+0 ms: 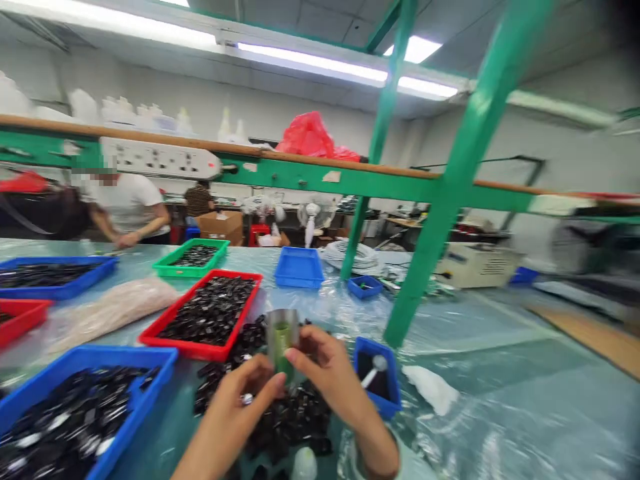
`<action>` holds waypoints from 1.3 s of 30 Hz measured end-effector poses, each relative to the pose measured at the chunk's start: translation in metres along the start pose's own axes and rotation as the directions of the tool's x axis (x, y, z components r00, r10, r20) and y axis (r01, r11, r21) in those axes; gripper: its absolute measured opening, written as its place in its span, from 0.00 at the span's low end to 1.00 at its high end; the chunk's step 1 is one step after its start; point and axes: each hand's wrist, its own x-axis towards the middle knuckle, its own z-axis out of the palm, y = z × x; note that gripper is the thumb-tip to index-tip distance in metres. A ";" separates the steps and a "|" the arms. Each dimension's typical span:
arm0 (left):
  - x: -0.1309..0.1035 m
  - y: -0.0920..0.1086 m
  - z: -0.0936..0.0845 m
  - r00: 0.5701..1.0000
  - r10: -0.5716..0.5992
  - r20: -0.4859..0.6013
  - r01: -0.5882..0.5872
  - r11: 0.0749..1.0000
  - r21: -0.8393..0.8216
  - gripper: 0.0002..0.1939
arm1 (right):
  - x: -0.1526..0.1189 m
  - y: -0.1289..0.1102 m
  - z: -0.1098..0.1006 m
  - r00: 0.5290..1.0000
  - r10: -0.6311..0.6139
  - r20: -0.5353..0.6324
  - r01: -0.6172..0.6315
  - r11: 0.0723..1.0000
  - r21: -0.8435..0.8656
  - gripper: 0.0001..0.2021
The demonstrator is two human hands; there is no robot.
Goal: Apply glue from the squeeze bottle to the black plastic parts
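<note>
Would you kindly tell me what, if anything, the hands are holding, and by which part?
A blurred, grey-and-green oblong piece: the left hand holds its lower left side, the right hand its right side.

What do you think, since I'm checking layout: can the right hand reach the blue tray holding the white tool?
Probably yes: the blue tray sits beside the right forearm, nothing visibly between, though the right hand holds a greenish piece.
</note>
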 end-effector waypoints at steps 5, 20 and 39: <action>0.009 -0.024 -0.012 0.996 -0.025 0.089 0.024 1.000 0.014 0.21 | 0.002 -0.002 0.003 0.999 0.011 -0.031 -0.011 1.000 -0.020 0.10; 0.001 -0.008 0.006 0.392 0.907 -0.152 -0.485 0.344 0.804 0.09 | -0.001 0.002 -0.009 0.997 -0.035 0.066 0.025 0.988 0.152 0.15; -0.004 -0.002 -0.002 0.515 0.821 -0.246 -0.558 0.539 0.631 0.15 | -0.013 -0.005 -0.013 0.982 0.050 0.184 -0.059 0.997 0.045 0.25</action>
